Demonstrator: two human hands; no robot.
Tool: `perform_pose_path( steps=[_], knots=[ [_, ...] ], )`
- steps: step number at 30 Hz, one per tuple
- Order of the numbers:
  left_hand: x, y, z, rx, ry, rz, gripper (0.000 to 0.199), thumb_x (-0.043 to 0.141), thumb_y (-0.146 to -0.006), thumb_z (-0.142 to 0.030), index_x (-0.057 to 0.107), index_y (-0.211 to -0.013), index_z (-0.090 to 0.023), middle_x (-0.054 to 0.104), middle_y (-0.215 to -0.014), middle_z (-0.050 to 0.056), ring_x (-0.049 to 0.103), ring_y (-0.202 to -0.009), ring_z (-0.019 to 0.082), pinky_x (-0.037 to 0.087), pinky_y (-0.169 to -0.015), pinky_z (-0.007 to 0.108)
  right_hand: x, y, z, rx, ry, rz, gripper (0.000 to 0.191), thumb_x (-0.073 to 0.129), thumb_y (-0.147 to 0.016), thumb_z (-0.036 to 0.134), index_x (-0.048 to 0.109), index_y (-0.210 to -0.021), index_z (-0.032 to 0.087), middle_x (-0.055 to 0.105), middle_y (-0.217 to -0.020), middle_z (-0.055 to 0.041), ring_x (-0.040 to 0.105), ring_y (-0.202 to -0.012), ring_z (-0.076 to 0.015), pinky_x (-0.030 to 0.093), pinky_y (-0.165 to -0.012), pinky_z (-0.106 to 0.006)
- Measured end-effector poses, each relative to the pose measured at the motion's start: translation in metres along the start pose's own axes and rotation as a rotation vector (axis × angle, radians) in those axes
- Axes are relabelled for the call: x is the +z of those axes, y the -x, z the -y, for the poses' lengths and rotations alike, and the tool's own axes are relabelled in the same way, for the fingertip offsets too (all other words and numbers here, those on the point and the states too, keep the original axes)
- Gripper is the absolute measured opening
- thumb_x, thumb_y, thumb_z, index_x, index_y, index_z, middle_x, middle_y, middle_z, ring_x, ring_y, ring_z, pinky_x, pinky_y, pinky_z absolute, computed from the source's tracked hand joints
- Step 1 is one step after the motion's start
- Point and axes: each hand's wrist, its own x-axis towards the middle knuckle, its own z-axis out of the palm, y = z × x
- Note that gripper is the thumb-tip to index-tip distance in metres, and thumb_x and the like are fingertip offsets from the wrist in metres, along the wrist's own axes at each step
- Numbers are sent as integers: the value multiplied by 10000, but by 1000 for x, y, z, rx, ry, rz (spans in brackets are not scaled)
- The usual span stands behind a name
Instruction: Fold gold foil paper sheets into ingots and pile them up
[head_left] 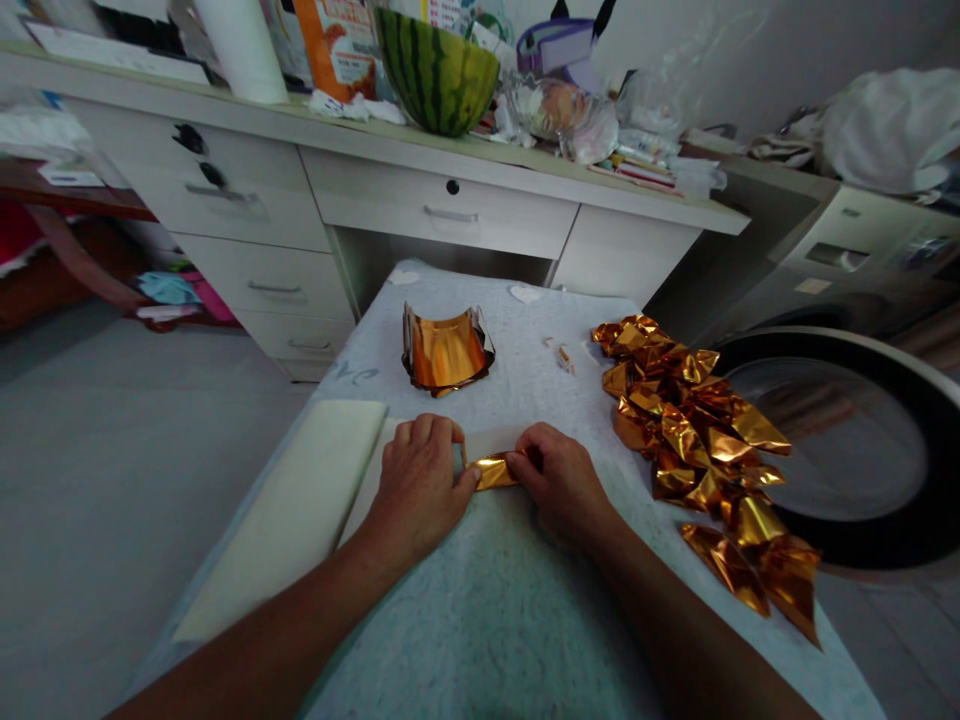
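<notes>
"Foil (pixel 495 471) lay where?"

"Just below the frame's centre, its long axis roughly left to right between my hands."

"Which was nearer?"

"Neither: my left hand (pixel 425 477) pinched its left end, my right hand (pixel 559 468) its right, both nearly closed, fingers curled."

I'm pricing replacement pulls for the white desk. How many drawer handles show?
4: the upper-left handle, the middle-left handle and the lower-left handle, one above another, plus the centre handle. More may be hidden behind the cloth-covered table.
</notes>
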Motion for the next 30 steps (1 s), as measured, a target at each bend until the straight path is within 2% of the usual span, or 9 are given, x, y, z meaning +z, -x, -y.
perform_pose_path(
  steps=[30],
  knots=[
    [-1,3,-2,70,26,-19,146,586,-812,-189,535,-947,-202,540,-996,57,489,-978,268,398,-812,406,3,-2,2,5,43,-18,127,624,-841,219,573,-731,180,569,-709,10,473,-642,-122,299,-602,-240]
  ],
)
